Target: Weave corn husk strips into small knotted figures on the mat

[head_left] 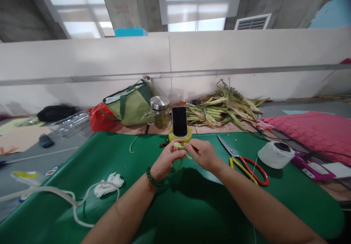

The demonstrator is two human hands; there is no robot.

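Over the middle of a green mat (pixel 208 214), my left hand (pixel 164 160) is closed on a pale green strip of corn husk (pixel 178 146). It wears a bracelet of dark green beads (pixel 153 178). From the other side, my right hand (pixel 203 154) pinches the same husk strip, and the two hands nearly meet. A thin tail of the strip hangs below the fingers. Just behind the hands, a phone (pixel 179 121) leans upright on a yellow holder (pixel 182 138). To the right lie open scissors (pixel 244 163) with red and yellow handles.
A pile of corn husks (pixel 227 107) lies behind the mat, near a lidded glass mug (pixel 161 116) and a green bag (pixel 131 107). A white roll (pixel 271 155) stands at right. White cable (pixel 74 202) and crumpled tissue (pixel 108 186) lie at left.
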